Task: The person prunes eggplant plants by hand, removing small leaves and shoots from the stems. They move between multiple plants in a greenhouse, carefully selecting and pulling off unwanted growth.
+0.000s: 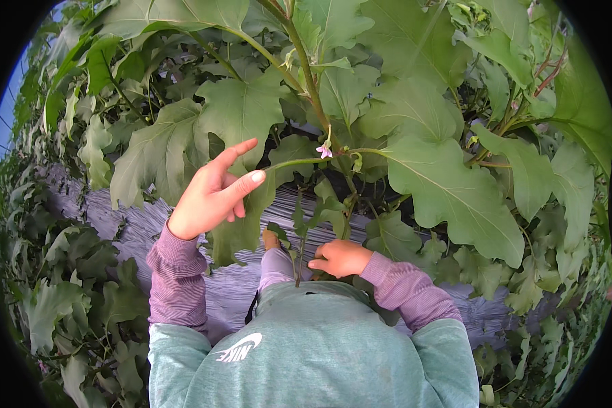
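My left hand is raised at the left of a plant that looks like an eggplant. Its index finger points up and right, its thumb stands apart, and I see nothing held in it. The thumb lies over a broad lobed leaf whose stalk runs to the main stem. A pale purple flower hangs by that stem. Lower down, my right hand is before my waist, fingers loosely bent and nothing visible between them. A thin leafy shoot rises just left of its fingertips.
Large leaves spread on the right, and more foliage grows at the lower left. Silvery plastic mulch film covers the ground. My foot rests on it. A branching plant stem stands at the upper right.
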Action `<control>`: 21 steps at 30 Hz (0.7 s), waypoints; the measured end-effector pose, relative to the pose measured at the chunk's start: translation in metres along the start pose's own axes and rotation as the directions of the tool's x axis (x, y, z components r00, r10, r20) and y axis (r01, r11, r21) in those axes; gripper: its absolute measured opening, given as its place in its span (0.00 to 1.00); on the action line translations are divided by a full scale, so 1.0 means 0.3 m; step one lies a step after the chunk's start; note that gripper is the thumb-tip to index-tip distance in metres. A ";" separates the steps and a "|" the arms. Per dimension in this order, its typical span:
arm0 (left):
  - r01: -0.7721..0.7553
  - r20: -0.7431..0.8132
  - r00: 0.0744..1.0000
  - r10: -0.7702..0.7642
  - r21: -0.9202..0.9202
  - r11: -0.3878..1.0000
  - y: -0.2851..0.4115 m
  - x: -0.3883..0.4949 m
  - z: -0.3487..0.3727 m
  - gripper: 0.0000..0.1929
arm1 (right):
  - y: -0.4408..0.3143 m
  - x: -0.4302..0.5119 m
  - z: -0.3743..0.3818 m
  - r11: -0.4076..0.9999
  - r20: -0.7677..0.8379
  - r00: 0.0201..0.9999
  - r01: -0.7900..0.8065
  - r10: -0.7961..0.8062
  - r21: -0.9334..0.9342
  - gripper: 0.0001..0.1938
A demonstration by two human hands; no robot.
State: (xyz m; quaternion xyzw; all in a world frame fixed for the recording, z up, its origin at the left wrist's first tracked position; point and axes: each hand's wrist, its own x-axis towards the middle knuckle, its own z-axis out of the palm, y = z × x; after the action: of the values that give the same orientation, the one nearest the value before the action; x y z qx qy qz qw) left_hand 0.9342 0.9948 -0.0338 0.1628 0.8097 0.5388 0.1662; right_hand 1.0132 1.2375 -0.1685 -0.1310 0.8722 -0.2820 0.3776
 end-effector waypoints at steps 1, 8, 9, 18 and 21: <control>-0.053 0.026 0.998 0.053 -0.015 0.998 0.040 0.010 -0.043 0.30 | -0.044 -0.035 -0.039 0.928 -0.269 0.934 0.132 -0.234 -0.349 0.16; 0.056 0.038 0.998 -0.048 -0.262 0.963 0.150 0.273 -0.001 0.25 | -0.276 -0.129 -0.533 0.744 -0.937 0.328 0.655 -0.123 0.132 0.17; 0.061 0.019 0.998 -0.058 -0.373 0.926 0.151 0.303 0.018 0.26 | -0.292 -0.106 -0.563 0.801 -0.933 0.353 0.577 -0.071 0.158 0.20; 0.170 0.058 0.985 -0.161 -0.421 0.891 0.124 0.398 0.084 0.23 | -0.243 0.008 -0.529 0.736 -0.854 0.488 0.642 -0.178 0.213 0.24; 0.247 0.176 0.968 -0.181 -0.514 0.821 0.108 0.401 0.067 0.22 | -0.244 0.012 -0.532 0.730 -0.825 0.535 0.635 -0.181 0.252 0.25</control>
State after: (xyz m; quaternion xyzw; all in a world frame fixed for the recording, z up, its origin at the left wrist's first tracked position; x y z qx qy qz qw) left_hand 0.8387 1.0764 -0.0223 0.0503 0.6304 0.7089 0.3125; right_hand 0.8950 1.2396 -0.0386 -0.1025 0.7734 -0.6203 -0.0813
